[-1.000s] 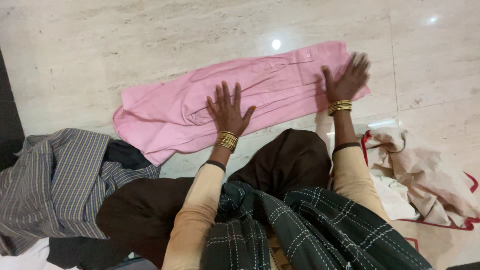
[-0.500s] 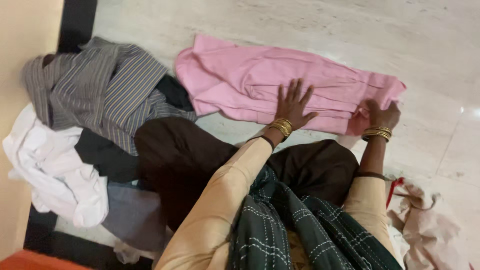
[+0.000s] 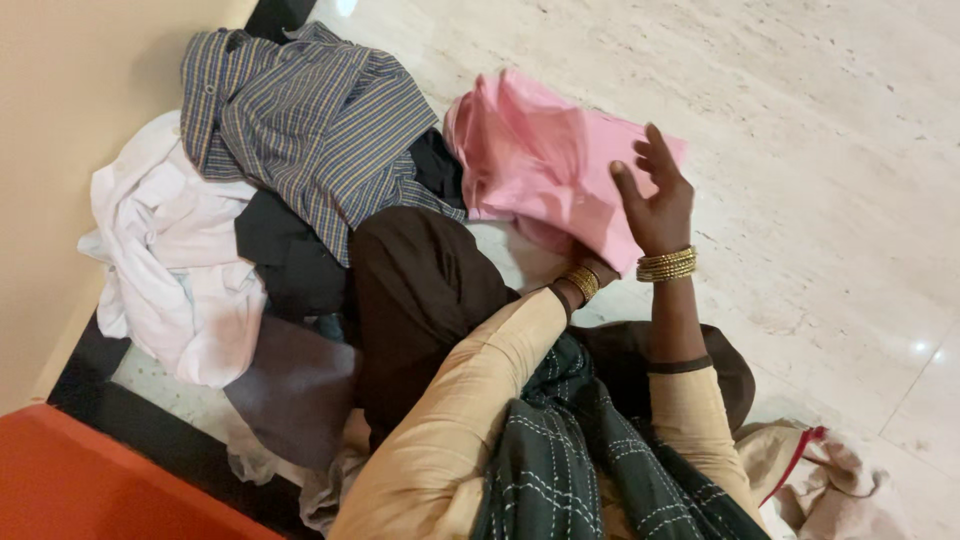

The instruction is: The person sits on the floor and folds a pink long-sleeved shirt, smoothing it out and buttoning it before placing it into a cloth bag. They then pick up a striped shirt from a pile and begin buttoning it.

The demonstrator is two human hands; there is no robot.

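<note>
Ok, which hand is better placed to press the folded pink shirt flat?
Probably the right hand: it is open, raised against the pink shirt, with its whole palm side free. The left hand is hidden under the fold; only its wrist with bangles shows, so its grip cannot be judged.

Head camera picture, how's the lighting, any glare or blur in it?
Head view: warm indoor light, fairly even; small glare spots on the polished marble floor at lower right and the top edge; the pink shirt looks slightly soft; the right hand casts a faint shadow on it; the striped shirt stays sharp; the left hand is mostly hidden behind the right wrist.
</note>
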